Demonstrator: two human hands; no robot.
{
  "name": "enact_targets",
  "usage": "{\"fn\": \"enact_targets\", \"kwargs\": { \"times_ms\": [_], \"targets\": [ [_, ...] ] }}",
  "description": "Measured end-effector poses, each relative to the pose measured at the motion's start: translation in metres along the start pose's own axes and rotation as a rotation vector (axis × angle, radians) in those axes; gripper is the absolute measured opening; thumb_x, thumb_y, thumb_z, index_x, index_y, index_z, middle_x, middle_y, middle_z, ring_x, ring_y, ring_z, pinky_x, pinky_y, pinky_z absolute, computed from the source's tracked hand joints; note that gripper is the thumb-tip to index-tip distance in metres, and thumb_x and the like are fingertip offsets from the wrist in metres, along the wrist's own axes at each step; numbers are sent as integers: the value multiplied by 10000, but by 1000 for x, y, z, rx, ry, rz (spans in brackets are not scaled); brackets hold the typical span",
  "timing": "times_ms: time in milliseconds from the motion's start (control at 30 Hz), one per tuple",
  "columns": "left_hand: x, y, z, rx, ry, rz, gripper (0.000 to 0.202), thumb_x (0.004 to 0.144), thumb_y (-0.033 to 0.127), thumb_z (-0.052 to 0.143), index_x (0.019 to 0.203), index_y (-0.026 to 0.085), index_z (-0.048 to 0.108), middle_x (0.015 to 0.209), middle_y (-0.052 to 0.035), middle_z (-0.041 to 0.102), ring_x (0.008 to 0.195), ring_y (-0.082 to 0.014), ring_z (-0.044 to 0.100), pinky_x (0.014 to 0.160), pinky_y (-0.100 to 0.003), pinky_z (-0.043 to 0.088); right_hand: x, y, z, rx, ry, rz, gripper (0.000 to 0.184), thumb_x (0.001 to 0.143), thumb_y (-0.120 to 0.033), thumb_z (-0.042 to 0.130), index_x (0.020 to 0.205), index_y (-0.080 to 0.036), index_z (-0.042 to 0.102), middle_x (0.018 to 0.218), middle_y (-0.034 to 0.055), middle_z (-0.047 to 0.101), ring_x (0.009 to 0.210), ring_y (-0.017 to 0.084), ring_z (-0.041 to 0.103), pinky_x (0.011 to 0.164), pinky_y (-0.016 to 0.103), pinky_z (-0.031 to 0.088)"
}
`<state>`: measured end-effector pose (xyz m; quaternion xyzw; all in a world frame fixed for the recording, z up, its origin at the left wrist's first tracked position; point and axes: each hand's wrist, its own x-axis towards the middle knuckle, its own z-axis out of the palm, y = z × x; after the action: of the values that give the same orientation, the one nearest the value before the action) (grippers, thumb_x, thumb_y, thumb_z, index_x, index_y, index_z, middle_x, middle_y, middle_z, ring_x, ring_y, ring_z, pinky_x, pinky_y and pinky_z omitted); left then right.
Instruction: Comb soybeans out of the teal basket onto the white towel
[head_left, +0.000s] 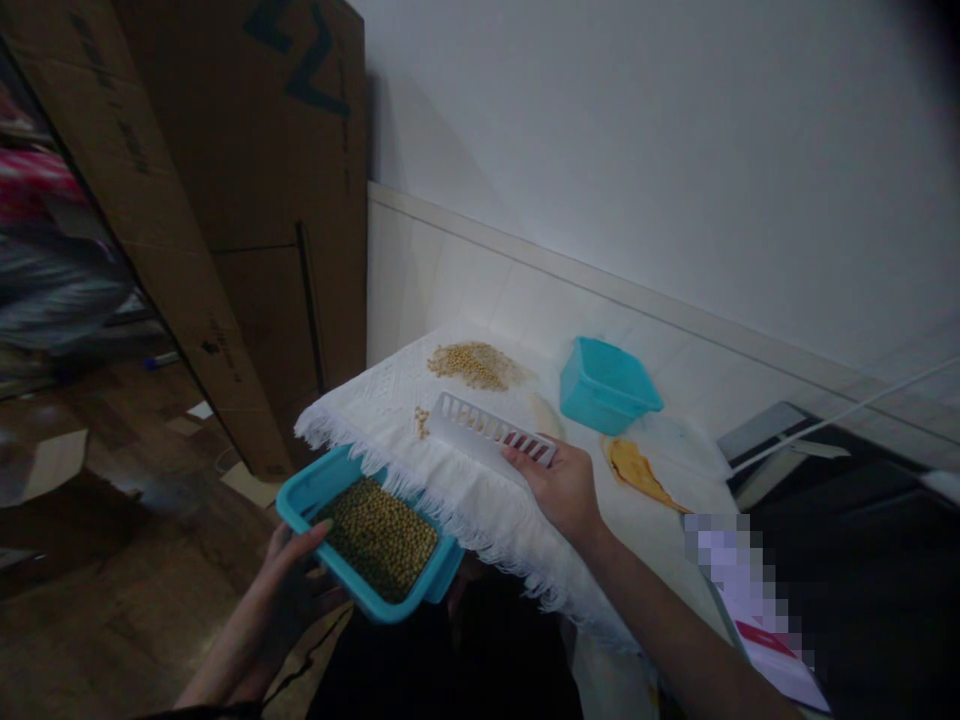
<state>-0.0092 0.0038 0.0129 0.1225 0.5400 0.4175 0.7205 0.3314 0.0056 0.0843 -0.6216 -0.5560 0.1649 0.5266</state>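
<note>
My left hand point(296, 575) grips the near left rim of a blue plastic bin point(311, 488), thumb over the edge. The bin holds a mix of yellow and small dark green beans point(382, 535), tilted just below the edge of a white fringed cloth point(375, 395). My right hand point(562, 490) is closed on one end of a white slotted plastic strip point(472, 445), held low over the cloth. A few loose yellow beans point(421, 422) lie beside the strip's far end. Further back, a pile of yellow beans point(472, 363) is spread on the cloth.
Another blue bin point(596, 395) stands near the wall. Right of it lie a yellow leaf-shaped piece point(637, 470) and dark items with a thin white rod point(847, 410). A tall cardboard box point(255, 200) rises at the left. Scraps lie on the wooden floor point(172, 560).
</note>
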Motion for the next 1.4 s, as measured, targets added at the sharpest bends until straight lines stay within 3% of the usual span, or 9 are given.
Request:
{"fn": "enact_targets", "kwargs": {
  "times_ms": [133,300,533,733,933,1067,1267,1400],
  "targets": [
    [0,-2,-2,87,37,34,988,673,149,1077,1497,359,574,1229,-80,837,1078,-407,924,813,-509,808,1,-7,0,22,-13,-5,324,891,-514,888,912,-199,958,770,68,876,669,258,780,612,314,593],
    [1,0,-4,49,48,32,978,624,118,1084,1431,353,585,1165,-66,829,1095,-429,912,826,-527,799,9,-12,1,8,-126,-9,316,904,-507,896,924,-199,962,770,62,879,674,262,797,623,317,624],
    [1,4,-3,26,24,48,1074,632,132,1091,1553,352,584,1324,-103,824,1073,-395,914,815,-485,798,17,-11,7,56,-151,-14,310,886,-520,913,918,-215,964,792,66,895,695,275,813,622,330,641],
    [0,4,-3,74,35,47,997,691,152,1077,1525,366,576,1344,-98,808,1051,-378,915,800,-487,801,-7,-18,10,112,-189,15,322,860,-543,947,876,-221,963,732,49,866,622,239,765,581,313,604],
    [1,-1,-2,59,23,3,1032,662,129,1094,1542,352,604,1149,-74,847,1008,-397,922,823,-509,792,-15,-11,-20,42,-10,-3,309,888,-542,936,936,-239,976,861,81,920,745,303,853,655,362,675],
    [8,-12,1,67,22,-11,962,645,116,1093,1458,352,634,1094,-61,854,1010,-397,926,846,-528,792,0,5,-48,-117,182,-26,366,850,-599,932,846,-234,951,757,87,890,662,323,829,583,371,643],
    [4,-22,6,76,-25,15,972,650,191,1107,1462,367,602,991,5,811,908,-346,917,802,-488,794,-10,13,-72,-179,243,-26,354,916,-579,917,926,-228,955,847,95,917,751,338,872,682,393,688],
    [-4,-22,12,54,-47,-32,1009,664,108,1091,1496,377,588,894,47,771,797,-278,886,794,-431,788,-13,17,-83,-211,284,-14,362,916,-580,903,869,-222,931,795,83,892,684,310,825,655,387,654]
  ]
}}
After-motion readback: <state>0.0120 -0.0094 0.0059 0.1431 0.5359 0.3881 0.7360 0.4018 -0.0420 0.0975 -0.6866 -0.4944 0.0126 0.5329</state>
